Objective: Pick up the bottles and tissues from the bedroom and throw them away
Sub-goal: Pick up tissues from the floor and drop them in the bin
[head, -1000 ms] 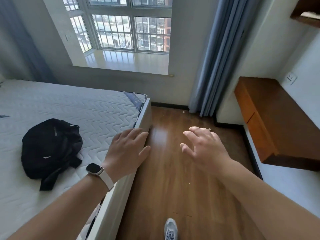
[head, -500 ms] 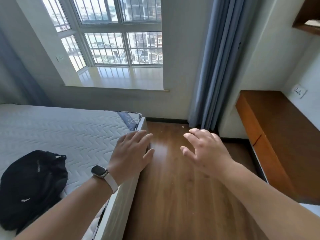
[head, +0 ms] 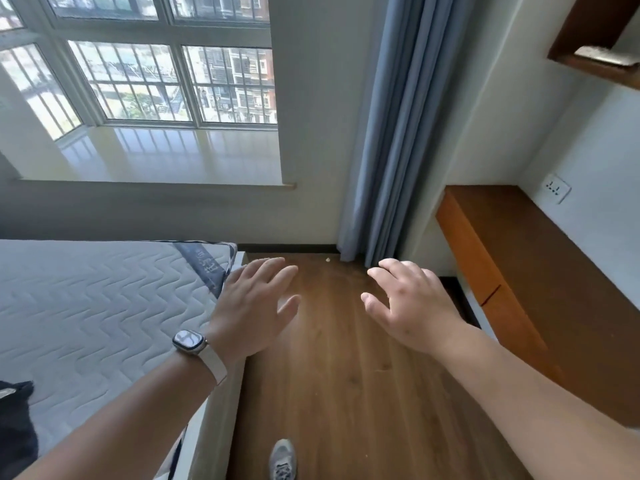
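My left hand, with a watch on its wrist, hovers over the corner of the bed, fingers spread and holding nothing. My right hand is held out over the wooden floor, also spread and holding nothing. A small pale scrap lies on the floor by the skirting, near the curtain; I cannot tell what it is. No bottle is in view.
A bed with a white quilted mattress fills the left. A black bag lies at its lower left edge. A brown wall-mounted desk runs along the right wall. A blue curtain hangs beside the bay window. My shoe is below.
The view has moved forward and lifted toward the window. The black bag has slid almost out of frame at lower left. Both hands stay spread and hold nothing.
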